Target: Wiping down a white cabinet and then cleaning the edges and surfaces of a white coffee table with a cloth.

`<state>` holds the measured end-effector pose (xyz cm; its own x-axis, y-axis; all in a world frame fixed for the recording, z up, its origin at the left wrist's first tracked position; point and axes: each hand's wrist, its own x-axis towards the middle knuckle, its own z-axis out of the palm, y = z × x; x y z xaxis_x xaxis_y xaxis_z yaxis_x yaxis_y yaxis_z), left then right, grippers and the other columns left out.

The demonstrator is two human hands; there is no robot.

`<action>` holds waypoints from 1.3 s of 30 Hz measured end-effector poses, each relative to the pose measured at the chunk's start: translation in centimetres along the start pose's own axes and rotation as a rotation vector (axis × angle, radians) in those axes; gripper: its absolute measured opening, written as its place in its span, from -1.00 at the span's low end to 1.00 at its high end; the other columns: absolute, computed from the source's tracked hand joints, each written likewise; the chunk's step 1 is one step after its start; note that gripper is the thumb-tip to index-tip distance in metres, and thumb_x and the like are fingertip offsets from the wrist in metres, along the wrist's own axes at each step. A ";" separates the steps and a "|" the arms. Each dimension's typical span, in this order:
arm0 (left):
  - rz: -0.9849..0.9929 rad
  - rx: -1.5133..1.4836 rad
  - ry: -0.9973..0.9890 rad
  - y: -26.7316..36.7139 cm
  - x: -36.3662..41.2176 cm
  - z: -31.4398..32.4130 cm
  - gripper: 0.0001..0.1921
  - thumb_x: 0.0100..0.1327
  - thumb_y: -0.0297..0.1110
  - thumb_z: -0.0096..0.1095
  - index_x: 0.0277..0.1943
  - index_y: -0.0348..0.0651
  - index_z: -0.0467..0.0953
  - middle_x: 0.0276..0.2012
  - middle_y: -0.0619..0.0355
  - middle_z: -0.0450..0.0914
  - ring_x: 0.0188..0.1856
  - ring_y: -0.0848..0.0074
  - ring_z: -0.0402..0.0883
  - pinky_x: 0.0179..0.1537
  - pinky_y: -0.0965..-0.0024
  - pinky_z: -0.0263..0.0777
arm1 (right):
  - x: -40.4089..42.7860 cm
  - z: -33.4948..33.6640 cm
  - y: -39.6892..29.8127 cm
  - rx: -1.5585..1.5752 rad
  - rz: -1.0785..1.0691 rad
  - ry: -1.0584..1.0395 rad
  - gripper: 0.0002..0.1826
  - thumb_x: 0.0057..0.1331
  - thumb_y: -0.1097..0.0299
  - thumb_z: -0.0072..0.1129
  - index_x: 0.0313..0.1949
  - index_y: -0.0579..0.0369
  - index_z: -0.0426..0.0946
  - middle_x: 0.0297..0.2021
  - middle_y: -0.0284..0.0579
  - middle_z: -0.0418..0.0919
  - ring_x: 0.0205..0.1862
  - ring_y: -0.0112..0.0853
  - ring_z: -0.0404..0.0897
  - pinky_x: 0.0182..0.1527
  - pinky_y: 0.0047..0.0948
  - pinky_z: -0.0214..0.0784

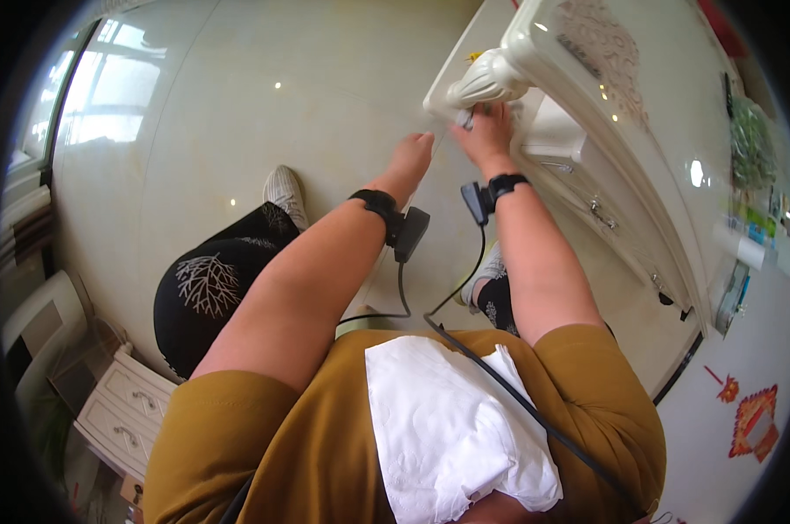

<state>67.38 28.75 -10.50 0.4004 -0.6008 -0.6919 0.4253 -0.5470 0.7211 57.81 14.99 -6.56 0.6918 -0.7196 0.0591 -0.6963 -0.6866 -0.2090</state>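
Note:
My right hand [490, 134] reaches under the top of a cream cabinet [558, 128], beside its fluted, turned post [490, 78]. A small pale or white thing [465, 119] shows at its fingers; what it is and whether the hand grips it cannot be told. My left hand [413, 157] hovers above the tiled floor, left of the cabinet's lower ledge, its fingers bent and partly hidden by the hand itself. Each wrist wears a black strap with a black device and a cable. White tissue paper [457, 426] lies on the chest of the mustard-coloured shirt.
Drawers with metal handles [603, 215] run along the cabinet's front at the right. A bagged green item [755, 144] sits on its glossy top. Behind at the lower left stands a small white drawer unit [129, 406]. A yellow object [475, 57] lies on the cabinet's ledge.

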 end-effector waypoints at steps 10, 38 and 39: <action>-0.036 -0.069 -0.032 0.6 -0.8 0.3 -0.67 0.29 -0.16 0.10 -0.05 -0.24 0.51 -0.20 0.20 0.54 -0.18 0.48 0.51 -0.14 0.35 0.41 | -2.7 1.5 -1.6 -0.190 -0.036 -0.059 -0.61 0.26 0.22 0.17 0.03 0.12 0.51 0.06 -0.02 0.45 0.10 -0.03 0.39 0.19 -0.12 0.25; -0.138 -0.226 0.163 1.2 -1.3 -1.5 -0.79 0.32 -0.29 0.07 -0.11 -0.22 0.50 -0.25 0.15 0.57 -0.26 0.43 0.60 -0.23 0.43 0.51 | -3.0 2.3 -6.7 0.329 -0.097 -0.230 -0.68 0.37 0.21 -0.08 -0.02 0.14 0.44 -0.17 0.25 0.54 -0.06 0.14 0.51 -0.05 -0.03 0.40; -0.164 -0.298 0.175 0.9 -1.1 -2.4 -0.80 0.32 -0.30 0.07 -0.11 -0.22 0.50 -0.25 0.15 0.57 -0.26 0.43 0.60 -0.25 0.43 0.51 | -3.8 2.3 -7.2 0.365 -0.045 -0.237 -0.66 0.31 0.27 0.01 0.03 0.13 0.40 -0.17 0.25 0.53 -0.09 0.17 0.49 -0.07 -0.02 0.38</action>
<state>69.21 30.32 -9.17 0.4288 -0.3966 -0.8117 0.7023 -0.4188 0.5757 60.69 22.91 -7.49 0.7740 -0.6173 -0.1408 -0.5810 -0.6042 -0.5452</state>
